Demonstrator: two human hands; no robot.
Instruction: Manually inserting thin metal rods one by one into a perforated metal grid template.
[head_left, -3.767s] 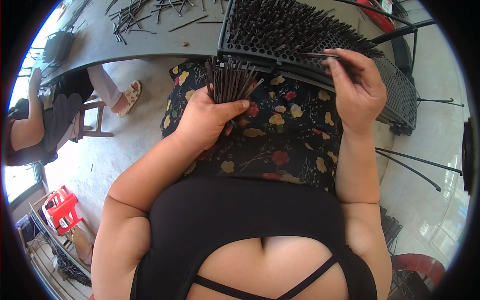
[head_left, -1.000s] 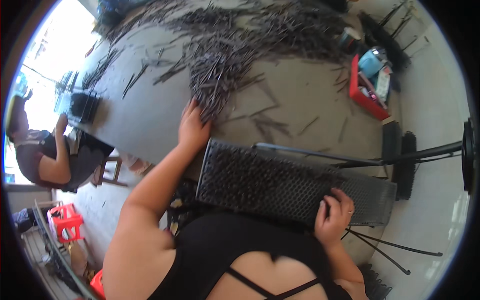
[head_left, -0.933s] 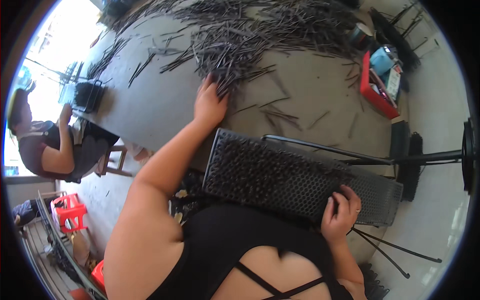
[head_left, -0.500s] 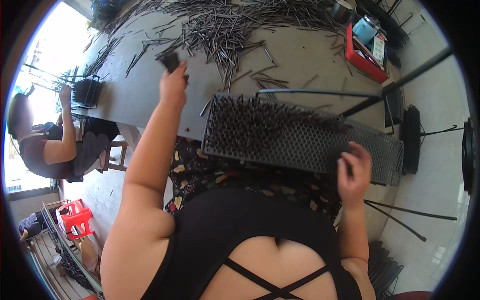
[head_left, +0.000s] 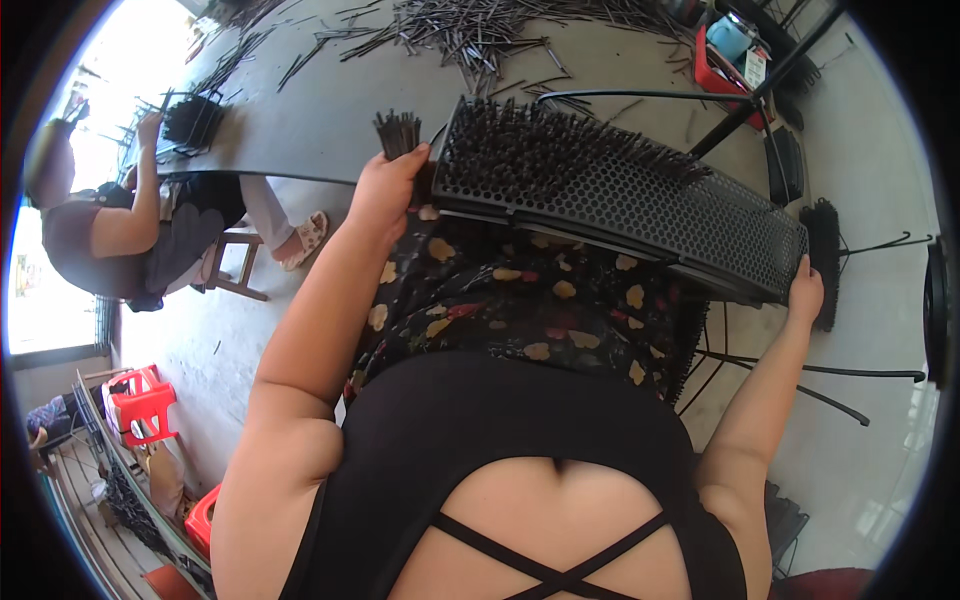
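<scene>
The right hand (head_left: 806, 292) has reached the right end of the black perforated rectangular rack (head_left: 640, 203), its grip unclear from here; beside the left end, the left hand (head_left: 387, 196) clasps a bundle of thin dark sticks (head_left: 398, 132). Behind the rack spreads a grey desk (head_left: 310, 122); the bundle points across it, the rack's long axis left to right.

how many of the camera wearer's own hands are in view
2. The left hand, holding a bundle of dark sticks, is by the left end of the perforated tray; the right hand is at its right end, with its fingers mostly hidden.
</scene>
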